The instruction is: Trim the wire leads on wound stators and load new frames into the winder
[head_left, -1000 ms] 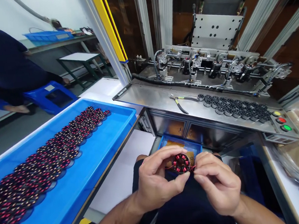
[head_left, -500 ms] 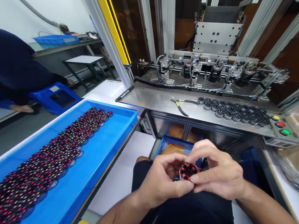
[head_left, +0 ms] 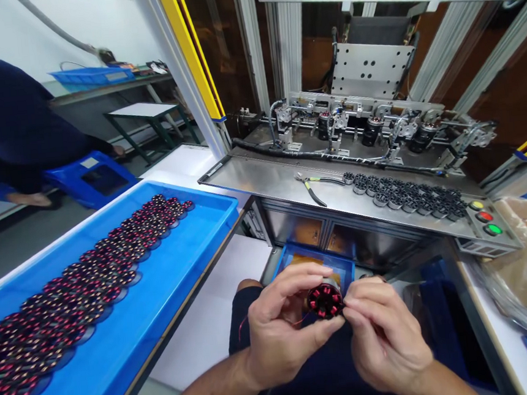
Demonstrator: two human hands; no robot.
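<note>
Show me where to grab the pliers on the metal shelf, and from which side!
I'd grip the pliers by both handles, coming from the near right. They're spread apart: one points to the near side, the other right, toward the black rings. The metal tips point away to the left, so they'd likely stay clear of you.

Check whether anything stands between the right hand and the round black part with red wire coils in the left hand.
Nothing visible does. The right hand is pinched at the right edge of the round black part with red wire coils, gripped by the left hand; actual contact is too small to tell.
</note>
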